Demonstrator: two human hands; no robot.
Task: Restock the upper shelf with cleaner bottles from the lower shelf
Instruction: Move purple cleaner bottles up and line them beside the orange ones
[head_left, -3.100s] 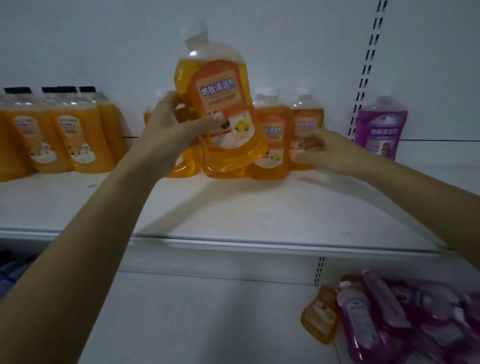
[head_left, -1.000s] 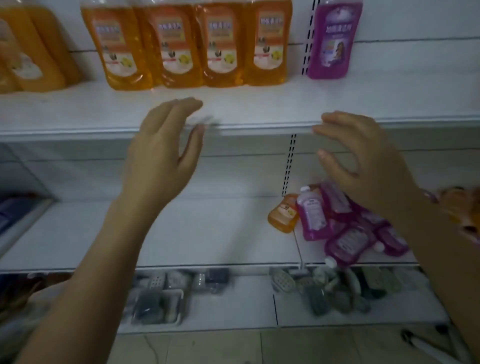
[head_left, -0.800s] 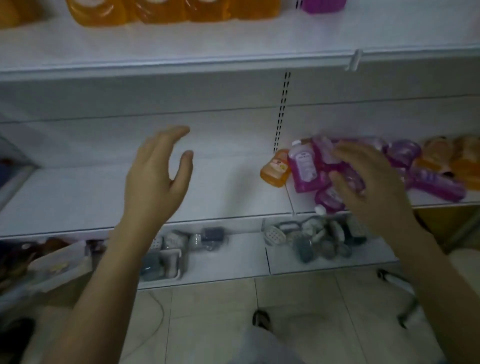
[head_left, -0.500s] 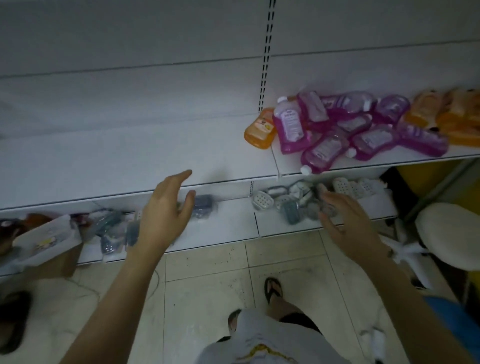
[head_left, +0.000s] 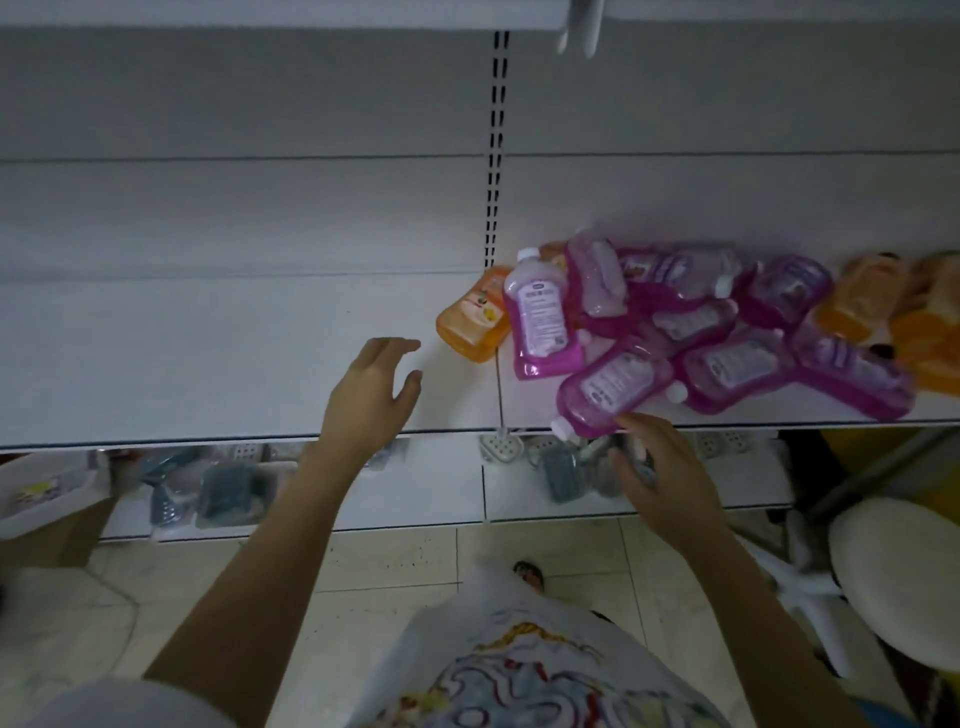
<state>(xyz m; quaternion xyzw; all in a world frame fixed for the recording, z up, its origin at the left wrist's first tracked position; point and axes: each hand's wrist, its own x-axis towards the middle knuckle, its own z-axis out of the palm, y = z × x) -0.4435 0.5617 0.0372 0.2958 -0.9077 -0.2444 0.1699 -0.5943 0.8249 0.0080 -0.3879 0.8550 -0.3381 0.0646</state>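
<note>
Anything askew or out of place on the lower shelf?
The purple bottles lie in a jumbled heap on the lower shelf, on their sides and overlapping, not standing. The front bottle, by the right hand, has its cap poking over the shelf edge. No spill shows.

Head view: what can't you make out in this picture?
All in the head view:
The upper shelf is cut off by the top edge, so its bottles are out of sight.
The purple bottles overlap in a pile; count unclear, labels blurred.
The orange bottles at far right are blurred and cut by the right edge.
The bottom-shelf items are dim, blurred, partly behind the right hand.
Whether that hand touches the nearest purple bottle is unclear.
</note>
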